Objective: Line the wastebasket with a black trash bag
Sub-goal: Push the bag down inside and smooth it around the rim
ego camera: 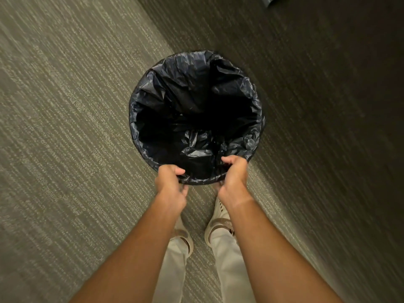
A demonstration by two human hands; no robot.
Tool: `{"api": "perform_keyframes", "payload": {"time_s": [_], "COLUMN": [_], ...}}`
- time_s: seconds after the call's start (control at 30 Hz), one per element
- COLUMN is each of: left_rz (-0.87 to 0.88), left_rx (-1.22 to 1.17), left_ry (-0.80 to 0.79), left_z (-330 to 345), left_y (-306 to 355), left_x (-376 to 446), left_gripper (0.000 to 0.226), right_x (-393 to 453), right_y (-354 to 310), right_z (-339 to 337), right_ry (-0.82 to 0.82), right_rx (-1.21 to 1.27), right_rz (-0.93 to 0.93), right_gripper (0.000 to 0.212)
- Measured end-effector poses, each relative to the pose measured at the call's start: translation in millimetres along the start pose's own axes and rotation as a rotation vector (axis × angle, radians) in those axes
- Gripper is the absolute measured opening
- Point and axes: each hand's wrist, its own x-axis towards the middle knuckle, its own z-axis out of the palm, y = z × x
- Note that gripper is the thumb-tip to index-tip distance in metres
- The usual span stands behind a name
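A round wastebasket stands on the carpet in the middle of the head view, its rim wrapped all round by a crinkled black trash bag (192,84) that hangs down inside; the basket's own wall is hidden under the plastic. My left hand (170,180) grips the near rim at the left, thumb over the bag's edge and fingers underneath. My right hand (235,171) grips the near rim at the right, fingers curled into the bag's folded edge.
Grey-green striped carpet (65,127) lies to the left and a darker strip of floor (317,106) to the right. My feet in pale shoes (218,224) stand just behind the basket. A dark object (270,0) shows at the top edge.
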Motion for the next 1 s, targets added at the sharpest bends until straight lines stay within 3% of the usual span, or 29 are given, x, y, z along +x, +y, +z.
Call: {"api": "perform_keyframes", "payload": {"time_s": [0.07, 0.17, 0.27, 0.37, 0.6, 0.7, 0.8, 0.9, 1.0], "left_rz": [0.083, 0.499, 0.753, 0.827, 0.919, 0.863, 0.980, 1.311, 1.492], "left_rx": [0.036, 0.077, 0.291, 0.426, 0.420, 0.455, 0.596, 0.856, 1.080], "left_ry": [0.009, 0.207, 0.235, 0.247, 0.296, 0.301, 0.377, 0.423, 0.283], "left_z": [-10.7, -15.1, 0.4, 16.8, 18.0, 16.7, 13.5, 21.7, 41.2], "left_y": [7.0, 33.4, 60.9, 75.6, 71.7, 73.5, 87.9, 115.1, 133.7], "left_x": [-2.0, -1.1, 10.5, 27.2, 45.6, 45.7, 44.2, 42.0, 45.3], "left_gripper": [0.052, 0.035, 0.037, 0.034, 0.047, 0.050, 0.039, 0.042, 0.043], "right_x": [-1.5, 6.1, 22.7, 38.2, 57.0, 54.1, 41.9, 32.1, 38.0], "right_y": [-12.7, -43.1, -67.3, -75.9, -79.1, -85.7, -101.5, -123.9, -137.0], "right_z": [-8.0, -12.4, 8.3, 28.5, 22.8, 21.6, 33.5, 72.6, 112.5], "right_ry": [0.109, 0.373, 0.346, 0.313, 0.332, 0.318, 0.432, 0.296, 0.034], "right_rx": [-0.075, -0.368, -0.603, -0.776, -0.908, -0.977, -1.047, -1.181, -1.449], "right_rz": [-0.145, -0.562, -0.835, -0.864, -0.877, -0.836, -1.095, -1.398, -1.448], "right_gripper": [0.061, 0.060, 0.047, 0.041, 0.053, 0.057, 0.053, 0.050, 0.045]}}
